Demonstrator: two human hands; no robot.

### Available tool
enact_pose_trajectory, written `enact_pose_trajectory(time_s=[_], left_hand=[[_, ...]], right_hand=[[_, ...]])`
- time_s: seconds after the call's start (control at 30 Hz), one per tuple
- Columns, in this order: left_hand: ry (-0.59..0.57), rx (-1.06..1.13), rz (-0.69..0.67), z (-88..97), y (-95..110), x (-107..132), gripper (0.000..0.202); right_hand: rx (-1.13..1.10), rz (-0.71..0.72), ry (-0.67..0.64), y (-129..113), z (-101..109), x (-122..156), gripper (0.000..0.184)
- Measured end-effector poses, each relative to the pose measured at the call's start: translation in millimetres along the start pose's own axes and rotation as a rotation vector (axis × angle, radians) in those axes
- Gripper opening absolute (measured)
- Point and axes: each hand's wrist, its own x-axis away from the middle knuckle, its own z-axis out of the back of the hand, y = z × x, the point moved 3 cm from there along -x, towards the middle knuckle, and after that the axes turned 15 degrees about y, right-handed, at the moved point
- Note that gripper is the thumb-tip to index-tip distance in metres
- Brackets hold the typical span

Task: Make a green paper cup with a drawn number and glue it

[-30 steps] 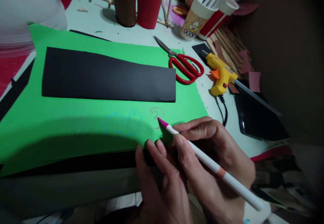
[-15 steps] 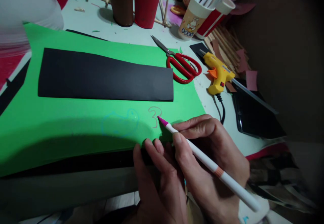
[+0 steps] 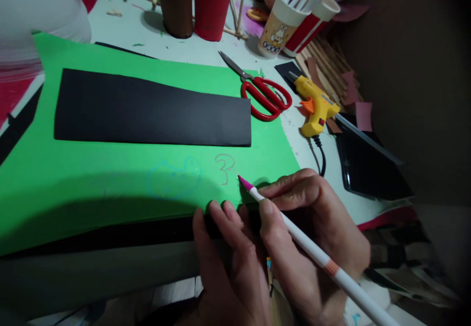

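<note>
Plainly enough, we begin at the far left, where a pale, rounded object (image 3: 44, 9), too indistinct to name, stands behind the corner of the green sheet (image 3: 121, 161). The sheet spreads over the pale tabletop (image 3: 123, 30) and carries a long black strip (image 3: 152, 110). Below the strip we see a faint blue outline drawing (image 3: 174, 177); behind the sheet stand a brown cylinder (image 3: 174, 7) and, just beside it, a red cup (image 3: 212, 7). Next comes a thinly drawn figure like a 3 (image 3: 224, 169). Our left hand (image 3: 231, 262) lies at the sheet's near edge, its grip loose, the fingertips slightly apart. Beyond, red-handled scissors (image 3: 265, 95) lie partly on the sheet, one handle meeting the strip's right end. Farther back, a rabbit-print paper cup (image 3: 274, 31) holds pens. Our right hand (image 3: 312, 228) has its grip clamped on a white felt-tip pen (image 3: 309, 242), tilted, its magenta tip (image 3: 245, 183) just right of the figure; we cannot tell whether it touches the sheet. Past the hand we find a yellow glue gun (image 3: 318, 110), then wooden sticks (image 3: 326, 63) and a glossy black slab (image 3: 371, 169).
</note>
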Motion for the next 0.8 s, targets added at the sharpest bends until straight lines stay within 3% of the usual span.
enact_pose_trajectory(time_s=[0.37, 0.8], left_hand=[[-0.001, 0.027, -0.013, 0.1, 2.9, 1.2, 0.053], [0.012, 0.033, 0.068, 1.5, -1.9, -1.4, 0.047]], right_hand=[[-0.139, -0.002, -0.042, 4.0, 2.5, -1.2, 0.023], [-0.131, -0.023, -0.054, -2.8, -1.8, -4.4, 0.021]])
